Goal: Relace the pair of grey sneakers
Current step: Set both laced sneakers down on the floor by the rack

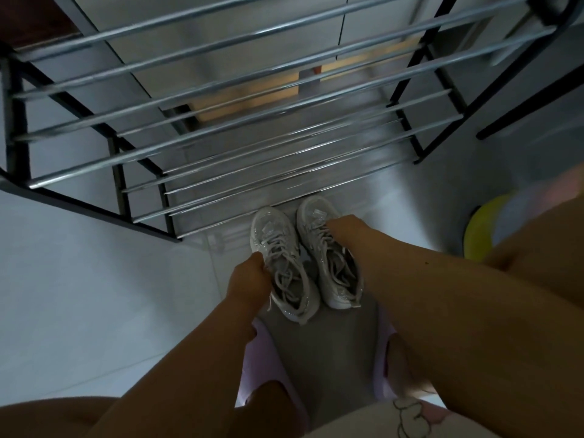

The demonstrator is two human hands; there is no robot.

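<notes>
Two grey sneakers with pale laces stand side by side on the tiled floor, toes pointing away from me. My left hand [249, 276] grips the left sneaker [278, 260] at its outer side near the laces. My right hand [344, 227] holds the right sneaker [328, 257] at its upper, fingers curled into the lace area. Both shoes are laced, with loose lace ends trailing at the heels.
A black-framed shoe rack [221, 121] with metal bars stands just beyond the toes. A yellow round object [483, 229] lies on the floor at right. My feet in pale slippers [265, 358] are below the shoes. White floor tiles [79, 279] spread to the left.
</notes>
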